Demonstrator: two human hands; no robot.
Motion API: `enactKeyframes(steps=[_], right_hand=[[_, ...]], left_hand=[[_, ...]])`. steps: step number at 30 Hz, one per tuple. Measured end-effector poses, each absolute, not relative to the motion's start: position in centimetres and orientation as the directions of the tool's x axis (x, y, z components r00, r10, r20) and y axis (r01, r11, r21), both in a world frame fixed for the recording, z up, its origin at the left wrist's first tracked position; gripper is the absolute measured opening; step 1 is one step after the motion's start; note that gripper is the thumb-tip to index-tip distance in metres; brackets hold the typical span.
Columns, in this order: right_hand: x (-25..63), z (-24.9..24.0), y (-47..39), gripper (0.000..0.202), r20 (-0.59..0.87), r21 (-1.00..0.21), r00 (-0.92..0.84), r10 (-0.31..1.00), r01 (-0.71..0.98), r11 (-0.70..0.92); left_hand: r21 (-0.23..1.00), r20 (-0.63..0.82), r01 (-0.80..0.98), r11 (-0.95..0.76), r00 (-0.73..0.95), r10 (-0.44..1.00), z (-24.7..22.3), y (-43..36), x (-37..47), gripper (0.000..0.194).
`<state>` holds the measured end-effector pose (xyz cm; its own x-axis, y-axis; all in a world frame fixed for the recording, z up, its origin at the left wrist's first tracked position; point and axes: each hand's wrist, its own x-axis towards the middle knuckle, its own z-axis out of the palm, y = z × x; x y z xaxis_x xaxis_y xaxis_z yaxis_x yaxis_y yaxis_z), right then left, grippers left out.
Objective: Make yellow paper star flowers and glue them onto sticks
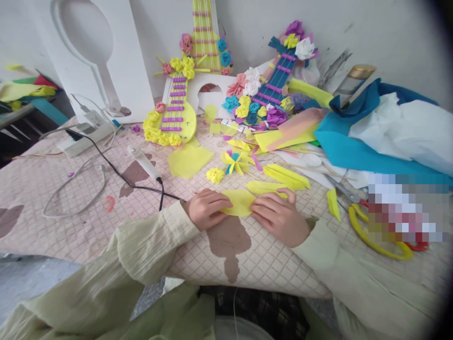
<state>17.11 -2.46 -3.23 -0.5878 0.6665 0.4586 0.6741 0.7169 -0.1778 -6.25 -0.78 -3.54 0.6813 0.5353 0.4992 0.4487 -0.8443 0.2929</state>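
A yellow paper piece lies between my hands near the table's front. My left hand has its fingers closed together on the paper's left end. At the right end, my right hand holds the same paper under its fingers, with its index finger raised and bent. Just beyond are a yellow paper flower, a yellow and blue pinwheel-like flower and folded yellow strips. Flat yellow paper lies further back on the left.
Flower-decorated instrument models lean at the back. A white glue gun with a black cord and a power strip are on the left. Yellow-handled scissors lie right, below blue cloth-like sheets. A white cutout board stands back left.
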Motion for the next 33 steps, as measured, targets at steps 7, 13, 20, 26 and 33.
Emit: enactKeyframes(steps=[7, 13, 20, 26, 33], right_hand=[[16.9, -3.0, -2.6, 0.012, 0.400, -0.362, -0.486, 0.777, 0.695, 0.621], [16.6, -2.7, -2.5, 0.011, 0.341, -0.431, -0.431, 0.835, 0.718, 0.546], [15.8, -2.7, -2.3, 0.012, 0.303, -0.475, -0.357, 0.884, 0.747, 0.465], [15.5, -3.0, -2.1, 0.014, 0.331, -0.498, -0.297, 0.896, 0.751, 0.433], [15.7, -2.9, -1.9, 0.015, 0.301, -0.493, -0.324, 0.897, 0.753, 0.437]], left_hand=[[0.379, 0.481, 0.426, -0.822, 0.668, 0.568, -3.1, -0.7, -6.4, 0.009], [0.392, 0.464, 0.444, -0.806, 0.661, 0.590, -3.3, -0.5, -6.2, 0.014], [0.428, 0.342, 0.619, -0.659, 0.564, 0.752, -2.9, -0.8, -6.2, 0.017], [0.475, 0.268, 0.662, -0.580, 0.519, 0.812, -2.9, -0.8, -5.8, 0.015], [0.519, 0.241, 0.655, -0.550, 0.505, 0.829, -2.9, -0.6, -5.6, 0.019]])
